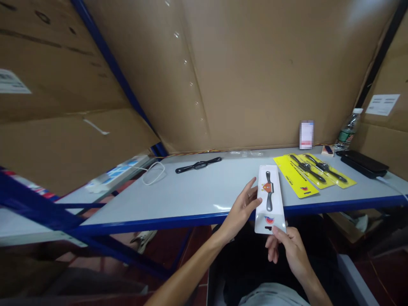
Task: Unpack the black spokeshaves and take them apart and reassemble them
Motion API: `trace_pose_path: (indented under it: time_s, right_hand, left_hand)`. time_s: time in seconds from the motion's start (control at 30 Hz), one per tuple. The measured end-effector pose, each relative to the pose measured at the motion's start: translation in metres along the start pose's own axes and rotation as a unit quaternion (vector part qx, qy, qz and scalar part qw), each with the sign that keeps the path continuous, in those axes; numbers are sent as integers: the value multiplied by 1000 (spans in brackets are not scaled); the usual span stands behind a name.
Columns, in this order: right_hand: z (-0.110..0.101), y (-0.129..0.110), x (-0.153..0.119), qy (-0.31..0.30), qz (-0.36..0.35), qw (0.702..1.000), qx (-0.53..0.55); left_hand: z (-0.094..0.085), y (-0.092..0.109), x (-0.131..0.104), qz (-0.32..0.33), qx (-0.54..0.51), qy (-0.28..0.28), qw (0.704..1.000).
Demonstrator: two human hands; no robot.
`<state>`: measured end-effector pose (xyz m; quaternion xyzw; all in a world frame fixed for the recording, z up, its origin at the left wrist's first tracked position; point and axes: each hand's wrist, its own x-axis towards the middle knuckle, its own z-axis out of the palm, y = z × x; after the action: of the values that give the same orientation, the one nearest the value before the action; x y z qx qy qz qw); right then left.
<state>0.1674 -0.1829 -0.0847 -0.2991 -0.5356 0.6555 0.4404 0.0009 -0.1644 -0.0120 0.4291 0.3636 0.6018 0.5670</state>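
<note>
White box: the slim carton [277, 191] is in front of me, printed with a dark two-handled tool; its far end is over the counter [191, 191] and its near end, with the hang slot, juts past the blue front edge.
My left hand: my hand [245, 205] is at the carton's left side, thumb at the edge of the printed face, fingers loosely spread; I cannot tell how firmly they press.
My right hand: this one [290, 246] is clamped on the slotted end, thumb on top, the other fingers curled below.
Black tool: a loose two-handled piece [199, 165] lies toward the back of the counter, left of the carton and well apart from it.
Yellow packs: these [295, 180] lie overlapping just right of the carton, two black-handled tools showing on them.
Back right: an upright screen [306, 135], a clear bottle [347, 134] and a black case [363, 163].
Back left: a looped white cable [163, 173].
</note>
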Motion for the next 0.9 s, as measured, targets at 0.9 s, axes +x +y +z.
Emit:
trace_pose_path:
  time_s: [0.9]
  right_hand:
    - [-37,-53,2,229,-473,641,-559]
  left_hand:
    - [-3,-20,-8,220,446,-151,854]
